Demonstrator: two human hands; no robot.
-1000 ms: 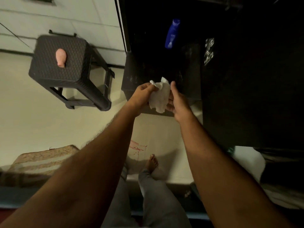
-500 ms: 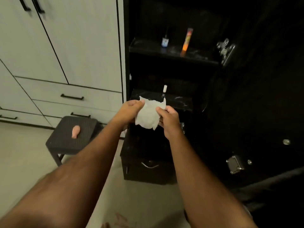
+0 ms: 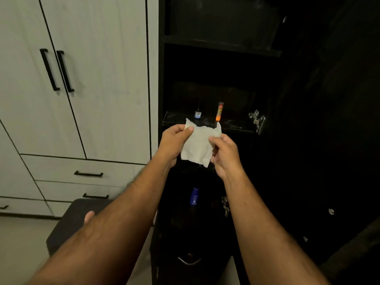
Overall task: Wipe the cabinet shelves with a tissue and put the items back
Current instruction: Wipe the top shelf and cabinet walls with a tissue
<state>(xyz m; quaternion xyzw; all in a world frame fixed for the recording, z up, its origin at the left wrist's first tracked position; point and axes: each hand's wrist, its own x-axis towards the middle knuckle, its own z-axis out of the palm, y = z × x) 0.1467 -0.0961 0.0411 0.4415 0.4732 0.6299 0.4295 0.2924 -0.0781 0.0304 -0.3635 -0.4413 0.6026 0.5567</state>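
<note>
A white tissue [image 3: 198, 145] is spread flat between both hands in front of the open black cabinet. My left hand [image 3: 173, 141] pinches its upper left corner, and my right hand [image 3: 225, 154] pinches its right edge. Just behind the tissue, a dark shelf [image 3: 232, 125] carries a small dark bottle [image 3: 198, 114] and an orange tube [image 3: 219, 111], both upright. A blue bottle [image 3: 194, 196] stands lower down in the cabinet, between my forearms. The upper shelf [image 3: 222, 47] looks bare.
White wardrobe doors [image 3: 92, 79] with black handles and drawers [image 3: 88, 173] fill the left side. A dark stool [image 3: 70, 221] with a pink object [image 3: 89, 216] stands by the floor at lower left. The open cabinet door [image 3: 329, 140] with metal hinges [image 3: 257, 120] is at right.
The view has risen from the floor and stool to the cabinet shelves. The tissue has gone from crumpled to spread open between my hands.
</note>
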